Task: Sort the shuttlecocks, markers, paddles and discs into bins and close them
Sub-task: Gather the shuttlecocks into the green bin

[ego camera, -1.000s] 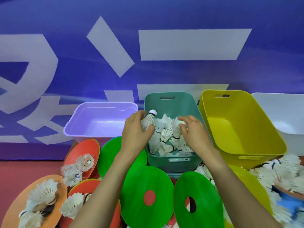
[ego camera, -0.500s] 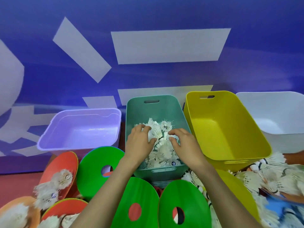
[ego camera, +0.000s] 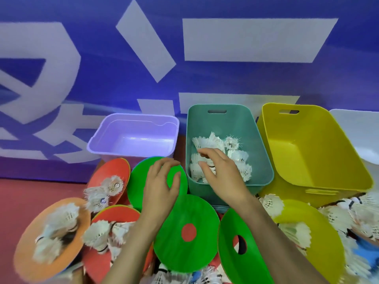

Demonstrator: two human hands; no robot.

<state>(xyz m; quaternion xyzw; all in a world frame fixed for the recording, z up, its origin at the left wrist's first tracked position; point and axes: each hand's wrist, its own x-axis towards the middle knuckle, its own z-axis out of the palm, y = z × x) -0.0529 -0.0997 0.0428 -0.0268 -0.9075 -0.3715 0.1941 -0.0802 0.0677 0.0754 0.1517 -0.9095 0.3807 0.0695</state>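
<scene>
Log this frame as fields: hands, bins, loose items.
left hand: open, above green disc, holding nothing
right hand: open, over teal bin, holding nothing
teal bin: shuttlecocks inside, no lid
purple bin: nothing seen inside, no lid
yellow bin: nothing seen inside, no lid
loose shuttlecocks: on red disc and around, in front of bins

bright even light, soft shadows; glare inside purple bin (ego camera: 133, 138); edges bent; low corners blurry.
</scene>
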